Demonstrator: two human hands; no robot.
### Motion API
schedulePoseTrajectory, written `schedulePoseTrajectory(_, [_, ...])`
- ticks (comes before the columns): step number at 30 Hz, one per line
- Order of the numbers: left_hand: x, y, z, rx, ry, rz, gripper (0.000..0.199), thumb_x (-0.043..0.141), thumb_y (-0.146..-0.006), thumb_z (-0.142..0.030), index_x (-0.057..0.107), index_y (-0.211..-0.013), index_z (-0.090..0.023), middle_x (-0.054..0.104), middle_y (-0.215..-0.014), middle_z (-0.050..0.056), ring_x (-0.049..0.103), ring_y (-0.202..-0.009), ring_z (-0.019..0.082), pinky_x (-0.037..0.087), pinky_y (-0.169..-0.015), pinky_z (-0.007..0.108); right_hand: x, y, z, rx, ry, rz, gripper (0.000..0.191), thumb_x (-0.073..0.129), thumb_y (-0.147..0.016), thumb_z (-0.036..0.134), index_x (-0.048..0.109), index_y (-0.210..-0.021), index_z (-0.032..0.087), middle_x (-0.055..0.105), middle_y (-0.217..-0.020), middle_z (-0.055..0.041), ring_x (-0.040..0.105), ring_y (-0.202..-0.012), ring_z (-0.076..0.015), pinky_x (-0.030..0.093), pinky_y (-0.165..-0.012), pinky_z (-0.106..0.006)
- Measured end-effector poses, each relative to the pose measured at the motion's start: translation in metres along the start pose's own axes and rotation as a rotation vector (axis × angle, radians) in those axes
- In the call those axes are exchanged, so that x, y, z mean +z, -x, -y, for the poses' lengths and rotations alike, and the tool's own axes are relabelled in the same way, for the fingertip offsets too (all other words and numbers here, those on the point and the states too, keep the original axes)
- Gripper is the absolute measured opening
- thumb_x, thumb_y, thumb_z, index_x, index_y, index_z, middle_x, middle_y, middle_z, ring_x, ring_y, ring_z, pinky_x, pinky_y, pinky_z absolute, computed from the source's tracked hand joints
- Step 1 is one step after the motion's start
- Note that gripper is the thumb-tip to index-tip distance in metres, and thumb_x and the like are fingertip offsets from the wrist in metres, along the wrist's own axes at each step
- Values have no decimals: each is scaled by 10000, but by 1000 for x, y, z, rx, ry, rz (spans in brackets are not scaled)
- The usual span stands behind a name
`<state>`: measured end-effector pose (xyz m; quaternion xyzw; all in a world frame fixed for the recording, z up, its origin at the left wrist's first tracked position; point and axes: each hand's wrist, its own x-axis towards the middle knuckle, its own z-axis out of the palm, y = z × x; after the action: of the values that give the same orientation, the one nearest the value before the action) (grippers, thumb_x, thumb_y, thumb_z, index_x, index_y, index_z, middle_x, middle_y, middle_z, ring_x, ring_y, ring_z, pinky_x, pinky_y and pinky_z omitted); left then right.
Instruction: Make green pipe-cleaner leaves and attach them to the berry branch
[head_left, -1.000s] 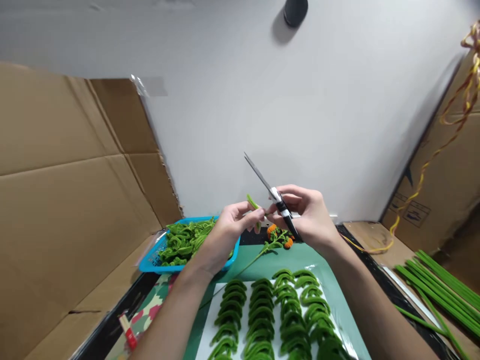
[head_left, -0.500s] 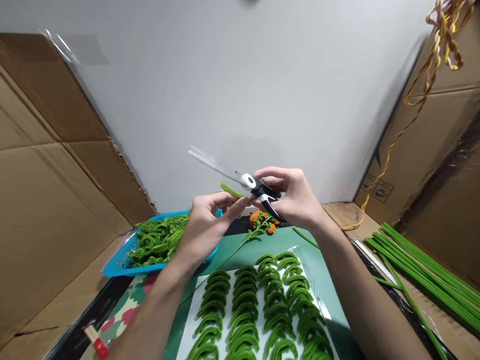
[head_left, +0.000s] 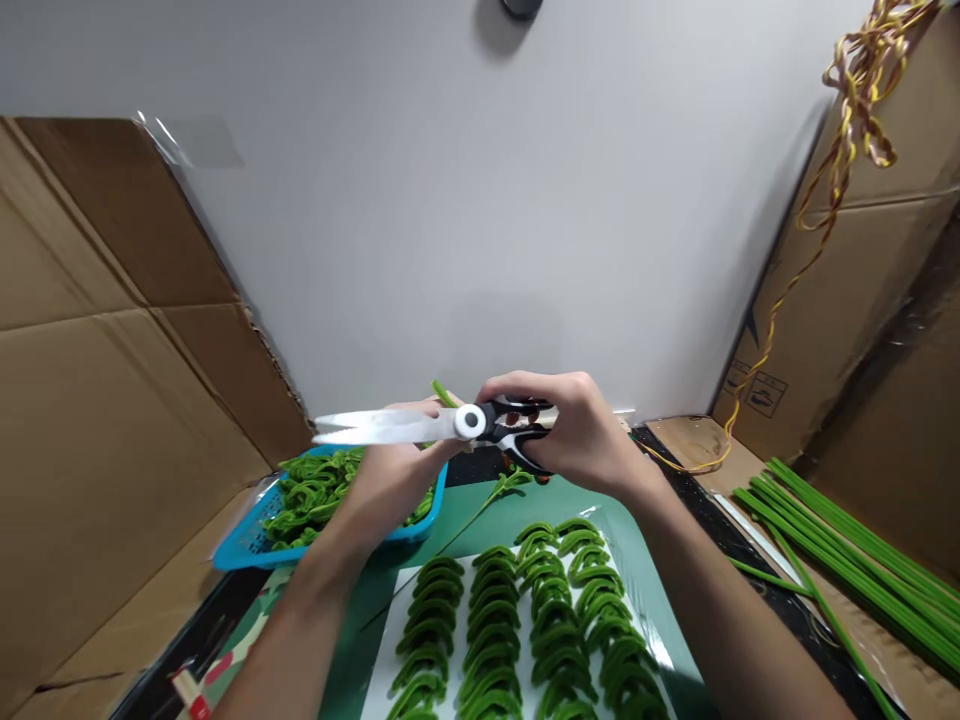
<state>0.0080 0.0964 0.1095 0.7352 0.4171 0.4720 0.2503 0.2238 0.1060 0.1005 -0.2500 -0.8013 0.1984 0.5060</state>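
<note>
Scissors (head_left: 439, 426), silvery blades (head_left: 375, 428), round white pivot (head_left: 460, 423)

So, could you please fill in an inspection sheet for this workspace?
Surface: green mat, with a white sheet bearing four columns of curved green pieces.
Things in use: scissors, blades pointing left; green strip, partly hidden behind them.
Clutter: blue basket of green pieces at left; loose green rods at right; red-and-beige item at lower left, too small to identify.
Hands: right hand grips the scissors' handles; left hand holds the strip, fingers partly hidden.
Cables: twisted yellow-brown cord, bunched at upper right, trailing down.
Surroundings: pale wall ahead; cardboard on both sides.
</note>
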Motion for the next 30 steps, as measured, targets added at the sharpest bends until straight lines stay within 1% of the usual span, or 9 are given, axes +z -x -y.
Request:
schedulePoseTrajectory(4, [-4, 5, -1, 287, -228, -187, 241, 698, -978, -348, 748, -806, -187, 741, -849, 42, 685, -817, 196, 528, -736, 306, -11, 3, -9, 18, -142, -68, 382, 841, -796, 176, 787, -1169, 242, 751, -869, 18, 670, -754, -163, 535, -700, -307])
schedulePoseTrajectory(7, [-8, 9, 3, 766, -575, -334, 62, 732, -946, -158, 757, -982, -203, 743, -911, 31, 661, -786, 160, 519, -721, 299, -26, 8, -18, 118, -224, 1, 497, 930, -754, 278, 785, -1226, 223, 703, -760, 25, 607, -632, -146, 484, -570, -288])
schedulePoseTrajectory(9, [-8, 12, 3, 1028, -790, -401, 270, 787, -885, -74, 746, -1122, -198, 748, -905, 28, 650, -758, 152, 515, -732, 310, -39, 12, -22, 186, -254, 107, 522, 948, -744, 322, 785, -1221, 190, 635, -677, 43, 533, -560, -120, 403, -486, -258])
schedulePoseTrajectory(11, [-6, 16, 1, 1147, -892, -444, 378, 808, -862, -42, 736, -1208, -179, 746, -867, 31, 659, -740, 155, 521, -749, 321, -53, 16, -21, 230, -223, 186, 510, 946, -748, 350, 792, -1195, 160, 574, -631, 55, 480, -529, -105, 341, -452, -245])
schedulePoseTrajectory(14, [-1, 20, -3, 1208, -929, -430, 377, 795, -876, -28, 748, -1223, -166, 745, -847, 34, 683, -728, 152, 520, -755, 322, -75, 25, -12, 231, -56, 251, 411, 921, -774, 386, 832, -1115, 175, 574, -614, 46, 452, -520, -107, 313, -450, -253])
schedulePoseTrajectory(17, [2, 22, -4, 1206, -956, -408, 366, 794, -872, -14, 758, -1213, -141, 748, -848, 40, 694, -733, 153, 499, -751, 332, -94, 35, 1, 240, 118, 272, 294, 876, -814, 430, 860, -1018, 220, 640, -648, 28, 495, -537, -126, 366, -462, -257])
schedulePoseTrajectory(20, [1, 21, 0, 1206, -998, -419, 410, 820, -838, 1, 756, -1225, -123, 750, -842, 42, 709, -758, 166, 484, -742, 341, -106, 45, 13, 289, 267, 249, 293, 829, -858, 459, 864, -1044, 237, 639, -661, 22, 484, -547, -136, 383, -454, -251])
schedulePoseTrajectory(26, [3, 21, 6, 1197, -999, -453, 359, 787, -884, -32, 752, -1191, -215, 761, -862, 15, 712, -771, 161, 484, -744, 337, -101, 52, 27, 210, 404, 216, 325, 816, -856, 453, 873, -1116, 266, 573, -612, 30, 442, -518, -134, 398, -423, -226])
schedulePoseTrajectory(30, [3, 24, 3, 1167, -994, -449, 325, 786, -881, -29, 753, -1166, -183, 763, -882, 41, 719, -783, 177, 505, -762, 344, -96, 48, 31, 132, 466, 190, 303, 802, -854, 390, 882, -1122, 270, 597, -586, 34, 473, -486, -122, 429, -425, -204])
